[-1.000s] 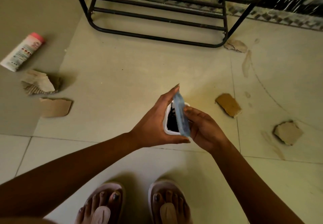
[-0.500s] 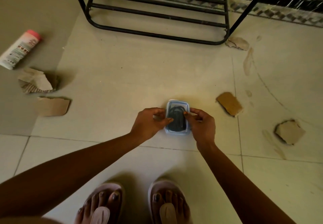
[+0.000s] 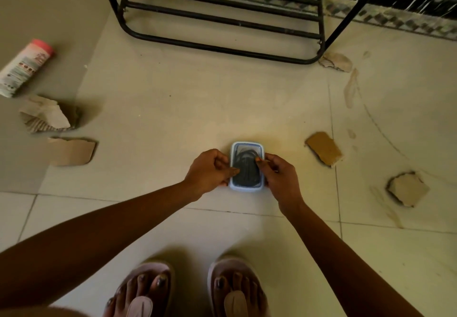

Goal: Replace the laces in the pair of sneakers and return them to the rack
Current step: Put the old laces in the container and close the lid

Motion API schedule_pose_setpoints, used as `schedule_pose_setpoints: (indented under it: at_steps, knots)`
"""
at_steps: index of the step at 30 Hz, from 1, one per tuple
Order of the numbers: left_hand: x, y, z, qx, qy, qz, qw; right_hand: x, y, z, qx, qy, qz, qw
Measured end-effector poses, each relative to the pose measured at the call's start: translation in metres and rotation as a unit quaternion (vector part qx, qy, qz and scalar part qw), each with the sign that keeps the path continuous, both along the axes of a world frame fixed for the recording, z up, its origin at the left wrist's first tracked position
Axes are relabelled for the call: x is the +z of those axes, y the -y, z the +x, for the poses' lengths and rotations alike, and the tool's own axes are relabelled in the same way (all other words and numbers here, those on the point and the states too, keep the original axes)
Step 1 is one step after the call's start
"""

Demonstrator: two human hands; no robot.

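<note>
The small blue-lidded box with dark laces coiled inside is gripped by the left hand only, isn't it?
Not quite. The head view shows both hands on the box: the left hand grips its left edge and the right hand grips its right edge. The rest is right: the lid is blue-rimmed and dark laces lie coiled inside.

Head cam, wide-angle, looking steeply down at floor (image 3: 197, 109), feet (image 3: 237, 289) btm edge, rack (image 3: 321, 20) top.

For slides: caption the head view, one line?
Left hand and right hand hold a lidded box of dark laces near the rack.
</note>
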State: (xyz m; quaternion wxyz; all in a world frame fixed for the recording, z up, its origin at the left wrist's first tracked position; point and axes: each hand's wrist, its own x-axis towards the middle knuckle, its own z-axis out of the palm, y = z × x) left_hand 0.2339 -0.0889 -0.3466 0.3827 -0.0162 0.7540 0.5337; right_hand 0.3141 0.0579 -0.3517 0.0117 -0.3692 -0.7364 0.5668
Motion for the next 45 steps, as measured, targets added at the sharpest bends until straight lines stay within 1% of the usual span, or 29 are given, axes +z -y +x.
schedule_pose_setpoints:
  at_steps: [2,4,6,7,10,11,13,15,20,25,30,32,34,36,38,41,43,45]
  knots:
    - [0.004,0.007,0.001,-0.009,0.014,0.027,0.999,0.005,0.004,-0.001,0.001,-0.032,-0.023,0.999]
    - [0.009,0.011,0.003,-0.005,0.015,0.059,0.998,0.011,0.011,-0.002,-0.01,-0.046,-0.102,0.994]
    - [0.016,0.011,0.003,0.02,-0.009,0.065,0.998,0.018,0.016,-0.004,-0.022,-0.051,-0.194,0.98]
    - [0.019,0.011,0.002,0.037,-0.012,0.066,0.997,0.022,0.018,-0.005,-0.022,-0.049,-0.222,0.974]
    - [0.029,0.014,-0.008,0.057,0.013,0.099,0.993,0.034,0.022,-0.003,0.004,-0.045,-0.272,0.961]
    - [0.031,0.017,-0.011,0.052,0.012,0.112,0.992,0.036,0.024,-0.002,0.02,-0.04,-0.272,0.961]
    - [0.035,0.021,-0.014,0.033,0.001,0.121,0.992,0.04,0.025,-0.002,0.042,-0.027,-0.238,0.97]
    - [0.037,0.025,-0.014,0.003,-0.02,0.116,0.993,0.044,0.024,-0.003,0.039,-0.024,-0.215,0.976]
    - [0.045,0.029,-0.012,-0.019,-0.011,0.125,0.992,0.052,0.026,-0.006,0.04,-0.028,-0.22,0.974]
    - [0.052,0.025,-0.007,0.006,0.035,0.14,0.989,0.054,0.031,-0.006,0.034,-0.032,-0.221,0.974]
    - [0.047,0.026,0.001,0.011,0.0,0.111,0.994,0.052,0.033,-0.003,0.031,-0.026,-0.176,0.984]
    - [0.045,0.028,0.002,0.014,0.021,0.119,0.993,0.052,0.034,-0.004,0.034,-0.015,-0.166,0.985]
    - [0.045,0.031,0.002,0.005,0.066,0.125,0.99,0.05,0.035,-0.005,0.018,-0.01,-0.158,0.987]
    - [0.044,0.035,0.002,-0.022,0.105,0.117,0.987,0.05,0.034,-0.007,-0.014,-0.016,-0.167,0.986]
    - [0.043,0.036,0.003,-0.019,0.127,0.124,0.984,0.052,0.029,-0.007,-0.014,-0.012,-0.198,0.98]
    - [0.045,0.038,0.0,0.023,0.126,0.14,0.982,0.055,0.026,-0.003,0.036,0.009,-0.254,0.966]
    - [0.047,0.039,-0.001,0.016,0.127,0.14,0.982,0.053,0.025,0.0,0.036,0.01,-0.27,0.962]
    - [0.047,0.038,0.0,0.002,0.134,0.138,0.981,0.05,0.026,0.002,0.022,0.011,-0.261,0.965]
